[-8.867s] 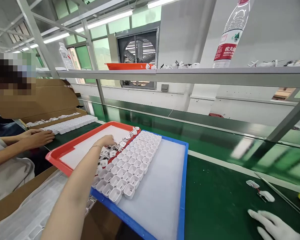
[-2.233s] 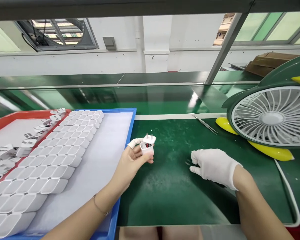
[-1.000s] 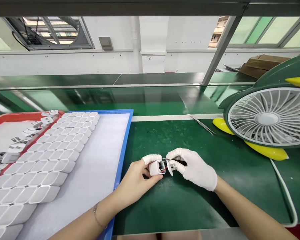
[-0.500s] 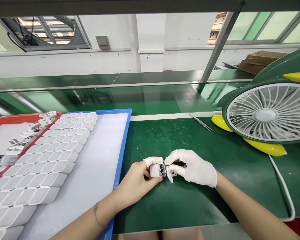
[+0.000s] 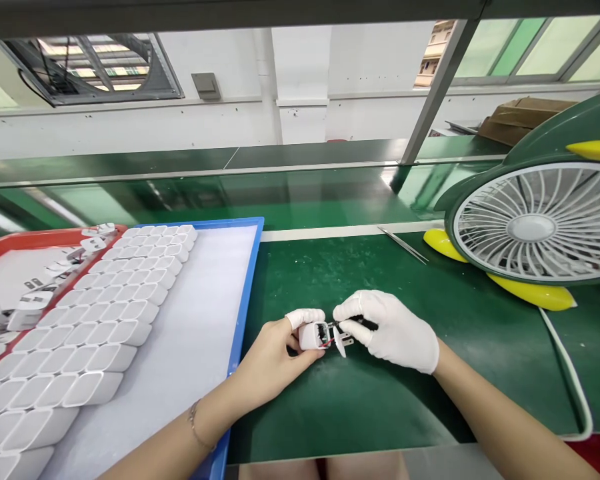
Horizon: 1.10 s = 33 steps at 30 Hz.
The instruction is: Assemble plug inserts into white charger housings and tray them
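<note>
My left hand [image 5: 275, 357], with a white cot on a finger, is closed around a small white charger housing [image 5: 309, 337]. At the housing's open right end dark circuit parts and a red wire show. A white plug cover [image 5: 339, 341] with metal prongs hangs tilted at that end, apart from the housing. My right hand [image 5: 387, 330], in a white glove, is closed in a pinch just right of the housing. A slim dark tool [image 5: 367, 323] shows between its fingers, mostly hidden, its tip near the circuit parts.
A blue tray [image 5: 245, 293] on the left carries rows of white housings [image 5: 100, 333]. Beyond it, a red tray [image 5: 10, 240] contains plug parts [image 5: 35, 300]. Tweezers [image 5: 405, 245] lie on the green table [image 5: 320, 273]. A green and yellow fan [image 5: 535, 227] stands at right with a white cable [image 5: 565, 367].
My right hand has shifted slightly up and to the right, and more of the plug cover's prongs shows. My left hand keeps the housing almost where it was.
</note>
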Each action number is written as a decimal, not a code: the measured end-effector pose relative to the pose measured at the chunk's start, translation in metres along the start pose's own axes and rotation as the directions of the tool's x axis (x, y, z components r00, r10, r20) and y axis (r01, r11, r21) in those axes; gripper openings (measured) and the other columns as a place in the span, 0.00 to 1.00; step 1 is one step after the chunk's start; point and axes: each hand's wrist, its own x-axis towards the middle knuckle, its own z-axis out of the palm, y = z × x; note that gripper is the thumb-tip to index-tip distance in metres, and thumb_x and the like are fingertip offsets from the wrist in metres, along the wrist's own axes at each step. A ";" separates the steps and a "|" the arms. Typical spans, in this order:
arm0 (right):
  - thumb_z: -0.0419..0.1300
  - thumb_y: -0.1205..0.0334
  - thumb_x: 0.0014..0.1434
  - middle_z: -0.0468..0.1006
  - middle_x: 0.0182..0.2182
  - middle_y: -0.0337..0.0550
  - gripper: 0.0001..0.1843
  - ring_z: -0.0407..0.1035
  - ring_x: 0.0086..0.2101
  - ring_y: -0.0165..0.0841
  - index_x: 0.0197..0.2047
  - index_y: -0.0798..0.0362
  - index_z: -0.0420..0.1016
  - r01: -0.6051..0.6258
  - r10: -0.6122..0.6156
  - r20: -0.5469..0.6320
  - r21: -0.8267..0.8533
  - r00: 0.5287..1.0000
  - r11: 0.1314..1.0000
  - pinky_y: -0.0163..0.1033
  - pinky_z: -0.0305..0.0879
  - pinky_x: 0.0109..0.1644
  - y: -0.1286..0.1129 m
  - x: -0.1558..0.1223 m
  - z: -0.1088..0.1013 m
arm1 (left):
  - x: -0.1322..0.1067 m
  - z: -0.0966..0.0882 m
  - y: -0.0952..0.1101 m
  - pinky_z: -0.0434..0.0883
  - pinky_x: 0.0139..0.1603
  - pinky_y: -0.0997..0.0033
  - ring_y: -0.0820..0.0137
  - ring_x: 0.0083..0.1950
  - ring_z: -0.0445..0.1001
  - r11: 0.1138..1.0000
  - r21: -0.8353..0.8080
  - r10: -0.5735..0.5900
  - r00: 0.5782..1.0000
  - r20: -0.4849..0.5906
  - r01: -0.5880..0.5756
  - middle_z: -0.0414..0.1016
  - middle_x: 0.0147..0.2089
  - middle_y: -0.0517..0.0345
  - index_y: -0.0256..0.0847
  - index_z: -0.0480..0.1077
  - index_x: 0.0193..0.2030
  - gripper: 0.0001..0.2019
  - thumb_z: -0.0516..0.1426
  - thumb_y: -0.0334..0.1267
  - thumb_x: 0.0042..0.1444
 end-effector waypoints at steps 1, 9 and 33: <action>0.58 0.70 0.57 0.77 0.33 0.36 0.07 0.71 0.33 0.29 0.38 0.50 0.73 -0.020 0.019 -0.069 -0.010 0.997 1.000 0.36 0.66 0.39 0.001 0.000 0.000 | 0.000 0.000 0.000 0.74 0.38 0.70 0.69 0.36 0.75 1.000 -0.020 0.004 1.000 -0.017 -0.004 0.76 0.42 0.59 0.43 0.64 0.55 0.21 0.59 0.34 0.53; 0.60 0.64 0.58 0.78 0.37 0.40 0.06 0.74 0.37 0.33 0.40 0.49 0.73 -0.245 0.266 -0.269 0.109 0.926 0.963 0.39 0.72 0.40 0.007 -0.001 0.006 | -0.007 0.001 0.000 0.74 0.30 0.75 0.72 0.31 0.75 0.947 -0.112 0.255 0.917 -0.306 -0.301 0.77 0.38 0.56 0.40 0.71 0.43 0.09 0.60 0.33 0.54; 0.49 0.78 0.56 0.75 0.37 0.45 0.26 0.65 0.29 0.31 0.58 0.56 0.62 0.265 -0.271 -0.056 -0.096 0.961 0.959 0.39 0.63 0.31 -0.039 -0.019 0.006 | -0.019 -0.021 0.007 0.71 0.30 0.77 0.74 0.31 0.75 0.724 0.538 0.542 0.839 -0.056 -0.432 0.76 0.43 0.58 0.42 0.64 0.48 0.09 0.53 0.33 0.61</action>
